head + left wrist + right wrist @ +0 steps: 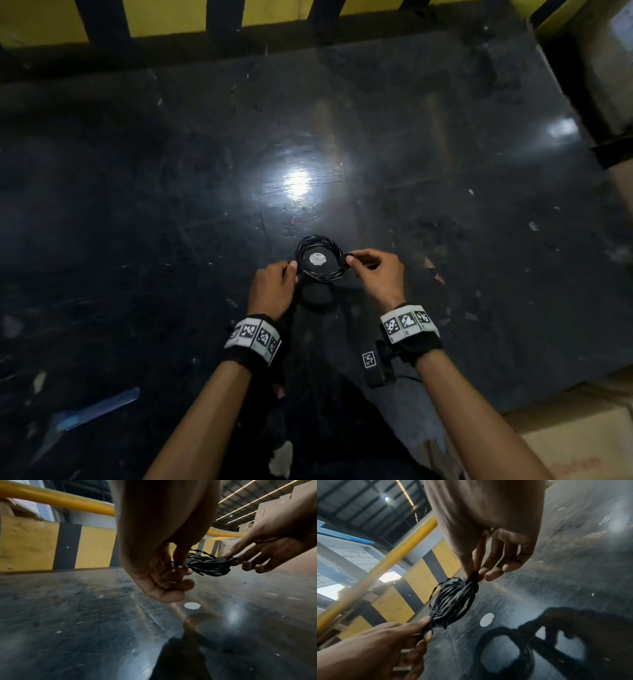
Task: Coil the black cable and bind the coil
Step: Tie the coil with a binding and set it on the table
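The black cable (319, 273) is wound into a small round coil (208, 564) and held in the air just above the dark table. My left hand (290, 266) pinches the coil's left side, where a black band wraps it (186, 562). My right hand (350, 259) pinches the opposite side between thumb and forefinger, at another black wrap (473, 578). In the right wrist view the coil (453, 601) hangs between both hands, with a few loose strands sticking out. Through the coil's centre a white round sticker (317, 258) shows on the table below.
The dark glossy table (171, 205) is scratched and dotted with small scraps. A blue strip (99, 407) lies near its front left. Yellow and black barriers (42, 543) run along the far edge. Cardboard boxes (579, 452) stand at the right.
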The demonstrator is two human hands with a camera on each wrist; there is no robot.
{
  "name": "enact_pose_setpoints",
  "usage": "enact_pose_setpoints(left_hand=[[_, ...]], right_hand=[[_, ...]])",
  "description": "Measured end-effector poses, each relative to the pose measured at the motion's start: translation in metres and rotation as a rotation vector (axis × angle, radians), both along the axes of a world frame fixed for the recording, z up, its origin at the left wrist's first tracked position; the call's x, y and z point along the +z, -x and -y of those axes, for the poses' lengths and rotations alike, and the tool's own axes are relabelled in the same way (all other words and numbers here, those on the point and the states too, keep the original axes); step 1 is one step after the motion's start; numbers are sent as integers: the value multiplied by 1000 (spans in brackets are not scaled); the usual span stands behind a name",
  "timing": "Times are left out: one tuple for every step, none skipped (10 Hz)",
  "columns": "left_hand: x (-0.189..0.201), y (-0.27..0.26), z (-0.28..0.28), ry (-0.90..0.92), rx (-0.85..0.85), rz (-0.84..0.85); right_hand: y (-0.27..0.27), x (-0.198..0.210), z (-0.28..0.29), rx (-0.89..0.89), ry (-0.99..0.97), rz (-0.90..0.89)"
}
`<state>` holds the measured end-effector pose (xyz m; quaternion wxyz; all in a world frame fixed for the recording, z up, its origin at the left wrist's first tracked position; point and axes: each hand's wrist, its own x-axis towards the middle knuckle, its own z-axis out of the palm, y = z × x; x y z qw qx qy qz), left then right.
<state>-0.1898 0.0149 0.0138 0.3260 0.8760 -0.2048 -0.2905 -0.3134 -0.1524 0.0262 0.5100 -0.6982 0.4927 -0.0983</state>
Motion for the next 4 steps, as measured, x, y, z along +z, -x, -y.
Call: enact_pose_setpoints(left_hand=[[-21,-12,16,-89,-6,-4],[-42,-15,22,-259,-119,-77],[-44,-12,25,-380,-219,-140],[-45,-12,15,-320,-148,-112]], right_hand=[[-16,-20,9,17,45,-87],[-21,-42,13,37,-53,-171],[-17,-52,13,44,-159,-201],[-3,-50,14,-34,-224,-126]])
